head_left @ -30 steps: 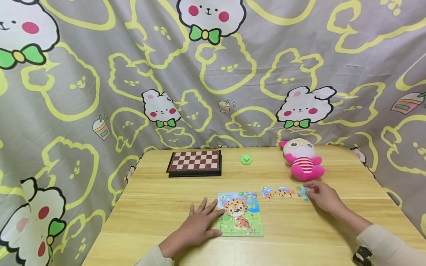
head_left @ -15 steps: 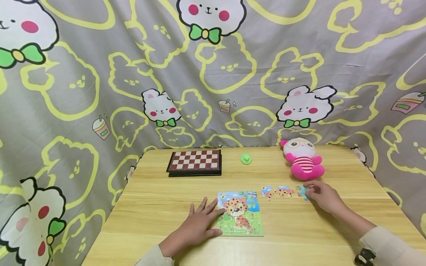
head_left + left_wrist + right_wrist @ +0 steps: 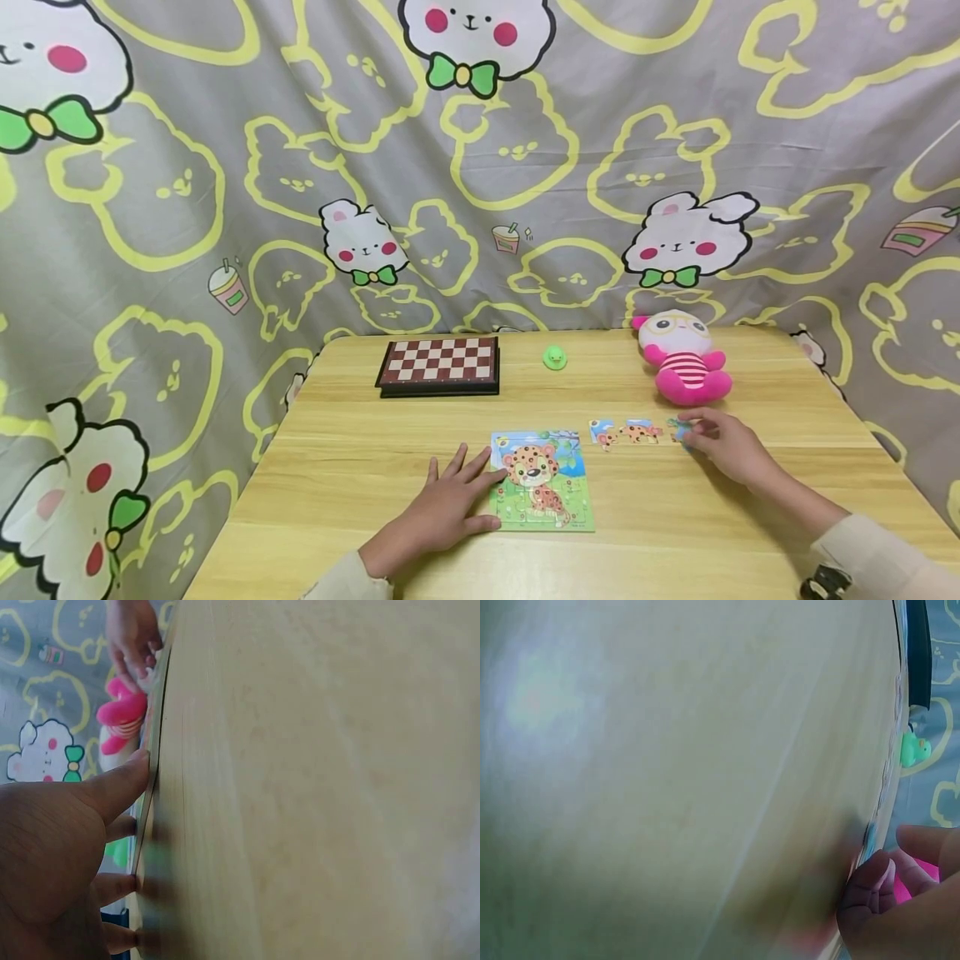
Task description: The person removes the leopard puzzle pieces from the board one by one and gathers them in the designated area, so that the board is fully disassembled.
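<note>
A square jigsaw puzzle [image 3: 536, 479] with a spotted leopard cub on it lies flat on the wooden table. My left hand [image 3: 450, 504] rests spread at its left edge, the fingertips touching the frame. In the left wrist view, the thumb [image 3: 124, 784] lies along the puzzle's edge. To the right, my right hand [image 3: 723, 446] pinches a blue-green puzzle piece [image 3: 682, 430] between thumb and forefinger, low at the tabletop. The fingers hide part of that piece. Left of it lie leopard-patterned puzzle pieces [image 3: 637, 432], partly joined.
At the back left stands a folded chessboard [image 3: 441, 362]. A small green rubber duck [image 3: 555, 358] sits near the back middle. Just behind my right hand is a pink plush toy [image 3: 686, 367]. A patterned curtain [image 3: 480, 183] hangs behind the wooden table [image 3: 337, 467].
My right hand's fingers have shifted slightly left over the blue-green puzzle piece and cover more of it. The left hand and the puzzle stay where they were.
</note>
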Available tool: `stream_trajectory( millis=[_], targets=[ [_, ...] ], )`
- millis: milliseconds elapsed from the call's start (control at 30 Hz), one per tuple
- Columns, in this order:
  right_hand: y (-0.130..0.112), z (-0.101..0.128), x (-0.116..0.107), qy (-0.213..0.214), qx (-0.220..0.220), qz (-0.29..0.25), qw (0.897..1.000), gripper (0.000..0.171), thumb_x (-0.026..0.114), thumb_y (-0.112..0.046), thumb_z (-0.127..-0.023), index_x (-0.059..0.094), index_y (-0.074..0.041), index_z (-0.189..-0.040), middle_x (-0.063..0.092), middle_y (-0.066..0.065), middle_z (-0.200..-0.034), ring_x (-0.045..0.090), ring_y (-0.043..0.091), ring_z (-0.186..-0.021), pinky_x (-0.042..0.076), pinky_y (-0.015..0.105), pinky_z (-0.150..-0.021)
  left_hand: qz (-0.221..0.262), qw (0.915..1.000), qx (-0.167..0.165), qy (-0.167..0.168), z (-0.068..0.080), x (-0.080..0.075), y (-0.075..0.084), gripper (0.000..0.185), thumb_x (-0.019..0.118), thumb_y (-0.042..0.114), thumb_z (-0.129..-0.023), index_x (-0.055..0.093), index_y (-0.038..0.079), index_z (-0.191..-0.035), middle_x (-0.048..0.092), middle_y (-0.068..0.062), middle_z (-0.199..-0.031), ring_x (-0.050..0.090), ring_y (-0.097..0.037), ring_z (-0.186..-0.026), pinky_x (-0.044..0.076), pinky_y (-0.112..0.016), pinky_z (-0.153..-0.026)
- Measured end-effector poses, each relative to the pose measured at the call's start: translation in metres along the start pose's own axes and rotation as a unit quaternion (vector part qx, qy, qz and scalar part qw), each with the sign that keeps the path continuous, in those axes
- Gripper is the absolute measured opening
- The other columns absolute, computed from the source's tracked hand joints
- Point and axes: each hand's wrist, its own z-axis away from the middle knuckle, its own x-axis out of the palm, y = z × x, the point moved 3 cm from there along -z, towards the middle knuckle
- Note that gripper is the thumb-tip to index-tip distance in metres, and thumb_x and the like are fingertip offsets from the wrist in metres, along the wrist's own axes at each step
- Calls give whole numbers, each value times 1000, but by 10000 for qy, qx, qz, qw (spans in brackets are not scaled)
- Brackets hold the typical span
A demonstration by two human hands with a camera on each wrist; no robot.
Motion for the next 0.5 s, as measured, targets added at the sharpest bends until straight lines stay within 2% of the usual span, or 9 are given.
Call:
stream_trajectory(
  millis=[167,500],
  targets=[
    [-5,0,5,-124,36,-246,9996,33,68,-12,-92,62,0,-122,63,9,-96,60,26,-91,51,28,-60,0,10000,-15,-9,0,0,0,68,50,65,-90,32,42,-151,15,1,-164,9,-42,-148,12,-80,-101],
    [-17,3,14,-272,-22,-818,9963,36,66,-8,-92,58,3,-125,61,12,-96,59,16,-76,54,30,-58,35,10000,-30,-22,0,0,0,68,51,64,-90,31,42,-151,15,1,-164,8,-41,-148,11,-80,-101]
  ],
)
